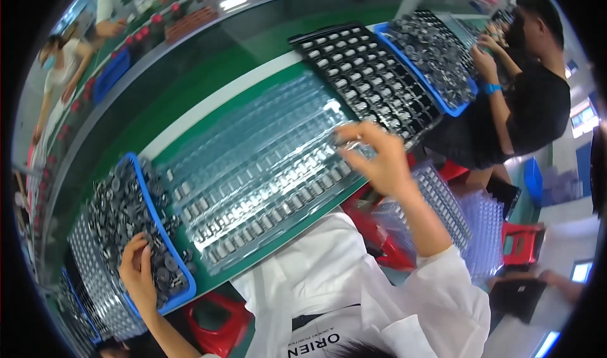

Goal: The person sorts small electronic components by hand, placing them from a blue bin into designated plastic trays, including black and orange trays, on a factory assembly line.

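My left hand [138, 272] reaches into a blue bin [152, 200] on the left, full of small dark round and metal parts [117, 197]. Its thumb and fingers draw together at the parts; what lies between them is too small to make out. Over the right end of a clear plastic tray [253, 152] hovers my right hand [382, 162], thumb and index finger curled toward each other around something small and blurred. Short silvery cylinders [272, 219] fill the tray's near rows, with a few more at its left end. Clear pockets show farther back.
Right of the tray lies a black tray [370, 76] of silvery parts, then another blue bin [436, 61] of dark parts. A co-worker [537, 86] sits beyond. Stacked clear trays [484, 231] and red stools [218, 323] stand below the bench. Behind runs a green conveyor [208, 57].
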{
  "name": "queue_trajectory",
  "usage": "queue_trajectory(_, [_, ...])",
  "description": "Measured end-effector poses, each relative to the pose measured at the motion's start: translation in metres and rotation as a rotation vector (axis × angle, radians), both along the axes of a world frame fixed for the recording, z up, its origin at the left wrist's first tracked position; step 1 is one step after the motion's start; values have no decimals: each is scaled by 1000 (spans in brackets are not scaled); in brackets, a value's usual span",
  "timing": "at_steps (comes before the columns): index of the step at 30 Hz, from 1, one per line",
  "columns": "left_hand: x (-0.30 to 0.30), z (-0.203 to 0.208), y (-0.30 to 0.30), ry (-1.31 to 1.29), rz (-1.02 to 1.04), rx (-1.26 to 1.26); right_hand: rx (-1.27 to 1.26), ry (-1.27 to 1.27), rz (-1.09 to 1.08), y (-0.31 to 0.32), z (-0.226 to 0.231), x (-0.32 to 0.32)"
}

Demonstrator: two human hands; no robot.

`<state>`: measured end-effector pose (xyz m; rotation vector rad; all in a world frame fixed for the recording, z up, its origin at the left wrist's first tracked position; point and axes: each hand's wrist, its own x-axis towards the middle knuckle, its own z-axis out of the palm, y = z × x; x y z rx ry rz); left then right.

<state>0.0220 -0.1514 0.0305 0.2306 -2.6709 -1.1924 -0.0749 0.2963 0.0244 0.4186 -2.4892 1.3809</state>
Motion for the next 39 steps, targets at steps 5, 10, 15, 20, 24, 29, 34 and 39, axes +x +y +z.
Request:
queue_trajectory(5, [-17, -23, -13, 72, -8, 373, 244, 188, -416, 149, -25, -78])
queue_trajectory(10, [-25, -19, 26, 35, -46, 487, 586, 163, -207, 198, -29, -139])
queue_trajectory(15, [-24, -11, 51, 39, -88, 457, 564, 123, -47, 211, -40, -163])
queue_trajectory(20, [-35, -7, 80, 36, -122, 577, 617, 141, -44, 228, -30, -158])
queue_trajectory(24, [-34, -7, 94, 1, -176, 681, 648, 159, 114, 252, -39, -182])
queue_trajectory(29, [-22, -13, 96, 7, -189, 732, 864, 149, 33, 222, -39, -172])
queue_trajectory(34, [-17, -22, 106, -14, -232, 731, 682, 342, -88, 111, -11, -102])
queue_trajectory(39, [-5, -27, 147, 14, -246, 579, 372, 161, -6, 20, -11, 4])
